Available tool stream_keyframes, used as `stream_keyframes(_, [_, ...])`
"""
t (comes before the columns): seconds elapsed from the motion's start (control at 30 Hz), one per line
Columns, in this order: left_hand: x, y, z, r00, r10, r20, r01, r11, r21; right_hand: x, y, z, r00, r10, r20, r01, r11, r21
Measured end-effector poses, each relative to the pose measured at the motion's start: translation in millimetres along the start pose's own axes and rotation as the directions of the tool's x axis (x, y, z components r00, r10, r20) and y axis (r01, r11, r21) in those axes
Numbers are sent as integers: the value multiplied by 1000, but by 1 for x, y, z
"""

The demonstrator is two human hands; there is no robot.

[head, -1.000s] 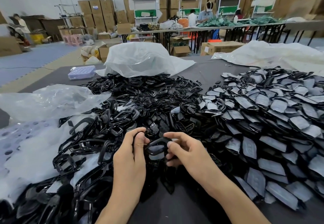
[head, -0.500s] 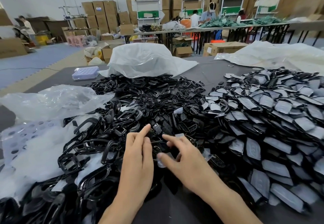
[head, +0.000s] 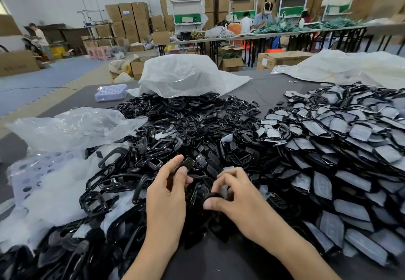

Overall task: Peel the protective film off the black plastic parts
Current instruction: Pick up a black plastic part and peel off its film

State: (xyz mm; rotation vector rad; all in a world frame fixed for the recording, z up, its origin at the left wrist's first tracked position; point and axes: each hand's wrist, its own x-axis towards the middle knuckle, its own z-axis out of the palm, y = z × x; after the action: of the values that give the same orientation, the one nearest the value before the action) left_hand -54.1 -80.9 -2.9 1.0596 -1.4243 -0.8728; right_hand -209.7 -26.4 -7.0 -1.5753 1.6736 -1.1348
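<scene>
**2 hands at work in the middle of the black parts**

The left hand (head: 167, 194) is over the near middle of the dark tabletop (head: 221, 264). Its grip is narrow: the thumb and the first finger pinch a small black part (head: 187, 162), held just above the heap. The other fingers of this hand are bent, and I cannot tell if they touch anything.

The right hand (head: 237, 195) is just beside it, to the right. Its grip is curled around a black ring-shaped part (head: 214, 195). The thumb presses on the near edge and the fingers bend over the top. A pale patch shows under these fingers, but it is not possible to tell if it is film on this part.

Both hands are above the middle heap of bare black frames (head: 186, 126), which reaches from the hands to the far side. On the right lies a wide pile of parts with grey film (head: 341, 139), each one overlapping the next. On the left, bigger black frames (head: 109, 181) lie on a white sheet with round holes (head: 32, 176).

A crumpled clear bag (head: 72, 126) is on the left side, and a white bag (head: 182, 75) stands behind the middle heap. Near it, at the far left of the tabletop, sits a small lavender tray (head: 110, 92). A second white bag (head: 350, 67) lies at the far right.

Behind are stacked cardboard boxes (head: 129, 18) and a long table (head: 285, 34) where people work.
</scene>
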Motion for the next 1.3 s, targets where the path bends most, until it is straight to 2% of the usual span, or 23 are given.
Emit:
stream_keyframes(0.07, [-1, 1, 0, 1000, -7, -4, 7, 999, -51, 0, 0, -6, 1000, -21, -21, 20, 1000, -13])
stream_keyframes(0.2, [-3, 4, 2, 1000, -9, -14, 8, 994, -109, -3, 3, -8, 994, -112, 1, 110, 969, -220])
stream_keyframes(0.27, [-4, 6, 2, 1000, -13, -24, 10, 991, -136, -3, 3, -8, 991, -134, -17, 125, 955, -270])
stream_keyframes(0.43, [-8, 11, 1, 998, 52, 27, -50, 996, -79, -1, 3, -11, 974, -166, -152, 120, 955, -272])
stream_keyframes(0.57, [-8, 14, 1, 997, 64, 48, -60, 995, -82, -3, 2, -11, 971, -210, -117, 171, 946, -276])
stream_keyframes(0.77, [-4, 9, 1, 984, -82, 160, 128, 942, -311, -3, -1, -11, 952, -278, -124, 238, 933, -271])
stream_keyframes(0.83, [-3, 7, 3, 959, -170, 226, 258, 853, -453, -4, -2, -11, 948, -296, -119, 258, 930, -260])
stream_keyframes(0.9, [-3, 5, 7, 936, -213, 281, 334, 791, -512, -5, -4, -10, 942, -321, -96, 291, 926, -241])
stream_keyframes(0.97, [-5, 5, 9, 937, -220, 271, 331, 808, -488, -5, -5, -7, 934, -349, -75, 325, 919, -223])
stream_keyframes(1.1, [-9, 4, 8, 984, -107, 145, 139, 962, -235, -6, -4, -3, 937, -347, -50, 326, 915, -236])
stream_keyframes(1.23, [-7, 2, 6, 997, -75, -4, 73, 983, -166, -3, 0, -7, 957, -281, -71, 265, 947, -179])
stream_keyframes(1.3, [-6, 2, 5, 996, -81, -29, 75, 982, -174, -2, 0, -6, 968, -243, -69, 227, 957, -180])
